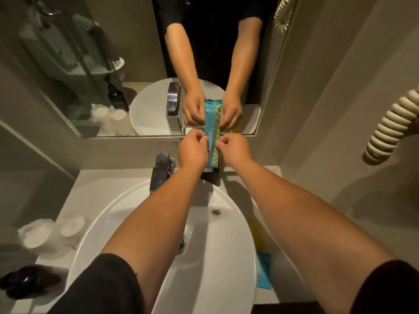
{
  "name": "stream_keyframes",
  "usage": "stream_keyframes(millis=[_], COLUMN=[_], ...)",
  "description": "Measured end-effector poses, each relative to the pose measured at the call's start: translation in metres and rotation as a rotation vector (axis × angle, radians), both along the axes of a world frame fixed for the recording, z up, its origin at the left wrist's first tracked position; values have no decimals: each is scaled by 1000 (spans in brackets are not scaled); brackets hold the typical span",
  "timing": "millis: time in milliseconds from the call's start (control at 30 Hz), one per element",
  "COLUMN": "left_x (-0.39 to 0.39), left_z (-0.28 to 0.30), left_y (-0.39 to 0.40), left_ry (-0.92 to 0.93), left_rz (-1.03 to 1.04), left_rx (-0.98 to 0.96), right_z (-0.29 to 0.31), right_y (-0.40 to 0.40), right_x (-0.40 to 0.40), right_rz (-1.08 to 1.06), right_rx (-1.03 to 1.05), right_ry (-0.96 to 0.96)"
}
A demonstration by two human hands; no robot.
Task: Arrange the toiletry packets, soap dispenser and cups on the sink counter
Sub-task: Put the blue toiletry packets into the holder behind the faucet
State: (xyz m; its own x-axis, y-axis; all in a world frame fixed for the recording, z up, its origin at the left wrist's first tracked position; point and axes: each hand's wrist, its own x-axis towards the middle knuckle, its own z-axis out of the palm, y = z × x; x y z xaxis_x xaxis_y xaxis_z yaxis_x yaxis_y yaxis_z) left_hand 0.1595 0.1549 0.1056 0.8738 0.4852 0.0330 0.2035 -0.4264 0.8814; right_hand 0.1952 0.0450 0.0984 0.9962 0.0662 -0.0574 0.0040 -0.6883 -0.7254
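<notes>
Two long toiletry packets stand upright against the mirror behind the basin: a teal packet (210, 152) in front and a yellow dotted packet (218, 155) just behind it, their lower ends in a dark holder (212, 177). My left hand (192, 148) pinches the teal packet's left edge. My right hand (234, 148) pinches the yellow packet's right edge. Two wrapped cups (52, 232) sit on the counter at the left. The dark soap dispenser (29, 279) lies at the near left. Another teal packet (264, 270) and a yellow packet (257, 232) lie flat to the right of the basin.
The white oval basin (113, 218) fills the middle of the counter, with a chrome tap (161, 171) at its back. The mirror (113, 64) rises right behind the packets. A coiled hairdryer cord (390, 130) hangs on the right wall.
</notes>
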Motion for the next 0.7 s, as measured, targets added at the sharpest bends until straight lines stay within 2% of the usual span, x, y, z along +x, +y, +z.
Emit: stream_keyframes(millis=[300, 700], left_x=[-4, -6], left_z=[-23, -65], left_y=[4, -1], left_ry=[64, 150], left_rz=[37, 53], left_rx=[37, -12], right_z=[-26, -55], right_y=[8, 3], right_x=[2, -1], right_rz=[25, 73], right_rx=[9, -76], right_ry=[68, 129])
